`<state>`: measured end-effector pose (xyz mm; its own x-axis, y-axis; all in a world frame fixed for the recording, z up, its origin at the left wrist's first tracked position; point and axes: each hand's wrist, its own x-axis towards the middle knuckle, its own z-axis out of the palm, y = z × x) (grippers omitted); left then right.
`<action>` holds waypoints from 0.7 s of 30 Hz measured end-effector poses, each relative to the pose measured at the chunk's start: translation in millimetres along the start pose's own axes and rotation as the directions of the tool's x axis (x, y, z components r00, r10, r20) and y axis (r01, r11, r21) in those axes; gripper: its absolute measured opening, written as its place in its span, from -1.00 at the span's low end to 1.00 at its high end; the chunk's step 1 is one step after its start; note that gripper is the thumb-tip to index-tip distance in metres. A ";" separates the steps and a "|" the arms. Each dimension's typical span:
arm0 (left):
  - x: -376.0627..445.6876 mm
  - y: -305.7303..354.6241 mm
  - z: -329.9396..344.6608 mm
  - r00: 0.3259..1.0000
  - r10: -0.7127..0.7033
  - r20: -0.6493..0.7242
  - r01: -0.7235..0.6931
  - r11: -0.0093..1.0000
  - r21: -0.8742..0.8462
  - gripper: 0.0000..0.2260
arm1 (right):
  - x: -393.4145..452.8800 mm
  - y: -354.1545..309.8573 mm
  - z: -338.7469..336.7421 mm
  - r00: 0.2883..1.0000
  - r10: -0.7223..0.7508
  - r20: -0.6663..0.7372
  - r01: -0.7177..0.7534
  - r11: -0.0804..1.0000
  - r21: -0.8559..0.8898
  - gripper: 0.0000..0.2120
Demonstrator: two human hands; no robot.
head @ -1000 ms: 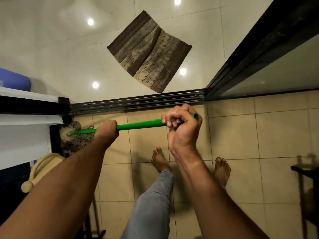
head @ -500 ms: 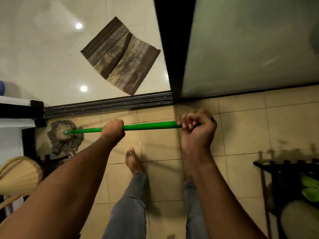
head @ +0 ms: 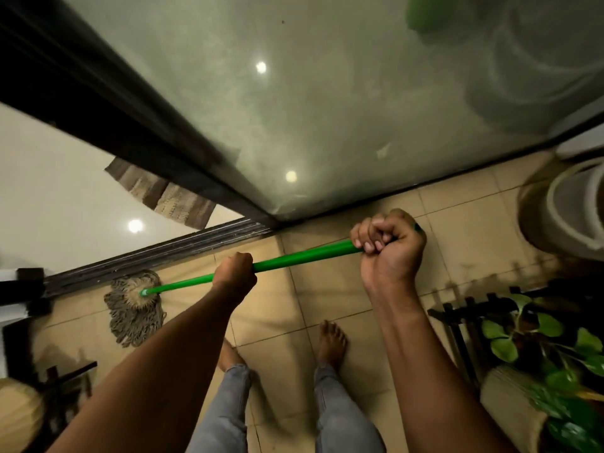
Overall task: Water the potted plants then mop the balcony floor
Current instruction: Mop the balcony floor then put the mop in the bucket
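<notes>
1. Nearest the camera: two legs in grey-blue jeans (head: 225, 410), bare feet flat on the beige tiled balcony floor (head: 457, 230).
2. Lower right: leafy green potted plant in a ribbed cream pot (head: 510, 397), just beside a dark slatted wooden stand (head: 457, 325).
3. Lower left edge: a pale rounded object, blurred; cannot identify.
4. Left hand (head: 236, 271): fist clenched around the middle of the bright green mop handle (head: 304, 256).
5. Right hand (head: 389, 246): fingers curled tight around the handle's upper end; only the tip of the handle shows past the knuckles.
6. Handle slopes down to the left, ending in the grey-tan string mop head (head: 135, 305), which lies spread on the floor tiles just beside the dark metal sliding-door track (head: 157, 253).
7. Right edge: white round bucket (head: 572, 207), partly cut off.
8. Beyond the track: frosted glass door panel in a black frame (head: 310, 109); left of it, glossy indoor floor with a brown striped woven mat (head: 163, 194), part hidden by the frame.
</notes>
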<state>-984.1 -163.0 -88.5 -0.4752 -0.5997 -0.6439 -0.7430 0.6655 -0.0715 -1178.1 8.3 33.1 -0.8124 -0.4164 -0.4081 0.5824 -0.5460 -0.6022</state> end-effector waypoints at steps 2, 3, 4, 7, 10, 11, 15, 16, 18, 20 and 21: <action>-1.5 10.4 -2.0 0.999 0.025 -0.023 -0.024 0.999 0.034 -0.86 | 4.0 -11.5 -2.3 1.000 -0.012 -0.005 0.012 1.000 0.002 -0.67; -1.8 15.7 -2.7 0.998 0.040 -0.039 -0.038 0.998 0.051 -0.86 | 6.1 -16.4 -4.2 1.000 -0.018 -0.003 0.018 1.000 -0.001 -0.69; -1.7 19.7 -2.2 0.997 0.053 -0.049 -0.050 0.997 0.062 -0.85 | 7.9 -19.9 -6.3 1.000 -0.022 -0.001 0.022 1.000 -0.004 -0.71; 1.5 23.5 4.3 0.997 0.059 -0.054 -0.056 0.997 0.056 -0.85 | 11.3 -20.3 -13.8 1.000 -0.020 -0.012 0.020 1.000 0.008 -0.69; 5.5 16.5 12.8 0.998 0.045 -0.040 -0.043 0.998 0.052 -0.85 | 10.2 -8.5 -20.1 0.999 -0.025 -0.025 0.025 1.000 0.016 -0.69; 6.5 12.3 15.3 0.999 0.035 -0.034 -0.034 0.998 0.044 -0.85 | 8.9 -3.1 -21.2 0.999 -0.025 -0.022 0.025 0.999 0.019 -0.69; 10.0 -10.0 21.2 1.000 0.012 -0.014 -0.012 1.000 -0.001 -0.88 | 1.9 21.7 -20.5 1.000 -0.029 -0.009 0.029 0.999 0.037 -0.69; 10.3 -15.7 22.8 1.000 0.018 -0.020 -0.018 1.000 -0.005 -0.88 | -0.2 26.7 -19.8 1.000 -0.026 -0.004 0.026 0.999 0.042 -0.69; 9.1 -31.5 27.0 0.999 0.025 -0.031 -0.025 1.000 0.005 -0.88 | -6.8 40.4 -15.3 1.000 -0.026 0.007 0.025 0.999 0.040 -0.71; 7.5 -53.8 32.8 0.999 0.029 -0.035 -0.028 0.999 0.016 -0.89 | -16.3 59.0 -7.6 0.999 -0.027 0.018 0.026 0.999 0.025 -0.73; 6.5 -66.3 36.2 0.999 0.032 -0.035 -0.031 0.999 0.016 -0.90 | -22.0 69.8 -3.6 0.999 -0.026 0.022 0.026 1.000 0.018 -0.73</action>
<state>-920.8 -194.9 -115.5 -0.5146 -0.5932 -0.6192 -0.7201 0.6910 -0.0634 -1119.6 -18.0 -2.4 -0.8265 -0.4179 -0.3772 0.5618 -0.5693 -0.6002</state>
